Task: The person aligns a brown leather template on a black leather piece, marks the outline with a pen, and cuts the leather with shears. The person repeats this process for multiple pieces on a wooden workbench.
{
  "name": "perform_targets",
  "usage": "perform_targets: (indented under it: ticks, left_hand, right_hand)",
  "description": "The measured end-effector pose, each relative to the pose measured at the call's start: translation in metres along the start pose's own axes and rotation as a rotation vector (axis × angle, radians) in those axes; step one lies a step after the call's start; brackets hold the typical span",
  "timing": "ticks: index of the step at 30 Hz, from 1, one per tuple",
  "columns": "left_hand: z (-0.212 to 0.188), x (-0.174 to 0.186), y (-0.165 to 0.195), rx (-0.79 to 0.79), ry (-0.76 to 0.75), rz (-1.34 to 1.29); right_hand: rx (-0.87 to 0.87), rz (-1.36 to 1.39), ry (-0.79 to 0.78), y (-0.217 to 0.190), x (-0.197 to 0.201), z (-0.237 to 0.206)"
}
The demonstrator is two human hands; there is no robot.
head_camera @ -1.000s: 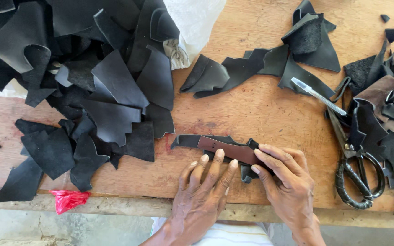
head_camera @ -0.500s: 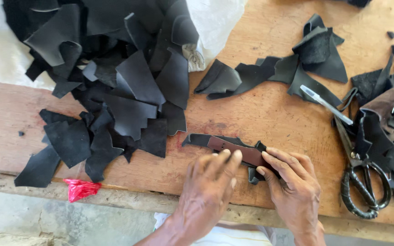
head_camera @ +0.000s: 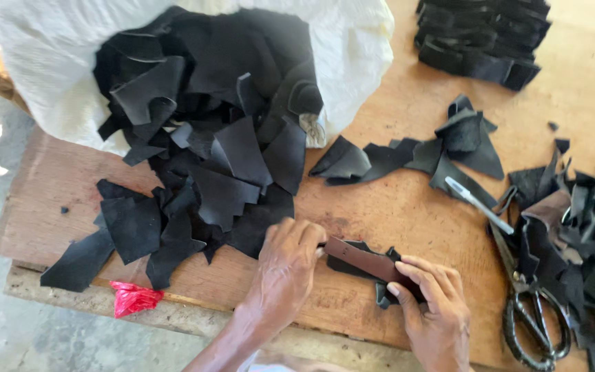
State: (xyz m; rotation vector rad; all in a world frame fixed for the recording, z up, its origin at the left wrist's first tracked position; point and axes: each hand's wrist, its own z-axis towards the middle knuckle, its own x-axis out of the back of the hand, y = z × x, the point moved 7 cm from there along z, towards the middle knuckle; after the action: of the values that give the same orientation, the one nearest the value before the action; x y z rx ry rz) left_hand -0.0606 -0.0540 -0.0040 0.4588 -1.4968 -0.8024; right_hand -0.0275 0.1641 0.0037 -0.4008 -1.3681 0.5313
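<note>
The fingers [head_camera: 297, 238] of the left hand [head_camera: 285, 272] are curled together at the left end of a brown strip template [head_camera: 366, 262], pinching or pressing it; I cannot tell whether they grip the strip or the black leather piece [head_camera: 352, 270] under it. The right hand [head_camera: 435, 310] lies flat on the strip's right end, fingers close together and pressing down, clamping template and leather against the wooden table [head_camera: 408, 200] near its front edge.

Judging by how things lie, the work is partly done. A neat stack of cut black pieces [head_camera: 483, 34] sits at the table's far right corner, and trimmings [head_camera: 587, 227] are heaped along the right edge, so a number of pieces appear finished. The piece under the template looks not yet cut out. Much raw material remains: a large pile of irregular black leather scraps [head_camera: 208, 158] covers the left half of the table.

That pile spills from a white sack [head_camera: 49, 62] lying on its side at the far left corner, mouth open toward the middle, still holding many scraps. Large black scissors [head_camera: 525, 303] rest untouched by the right edge, beside a small blade-like tool [head_camera: 476, 203]. A red scrap [head_camera: 132, 297] lies at the front left edge.
</note>
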Motion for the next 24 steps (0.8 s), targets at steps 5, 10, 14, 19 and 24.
perform_targets:
  ticks: [5, 10, 14, 19, 24]
  left_hand:
    - [0.0, 0.011, -0.001, -0.038, 0.089, -0.029]
    - [0.001, 0.041, -0.004, -0.03, 0.241, -0.098]
    - [0.005, 0.054, 0.007, -0.081, 0.266, -0.33]
    - [0.021, 0.049, 0.028, -0.211, 0.337, -0.54]
    - [0.044, 0.045, 0.028, -0.179, 0.478, -0.237]
  right_hand:
    - [0.03, -0.005, 0.035, 0.005, -0.005, -0.003]
    - [0.052, 0.008, 0.053, 0.013, -0.009, -0.006]
    - [0.031, -0.022, 0.027, 0.023, -0.013, -0.009]
    - [0.108, -0.009, 0.08, 0.032, -0.018, -0.011]
    - [0.129, -0.023, 0.075, 0.04, -0.021, -0.011]
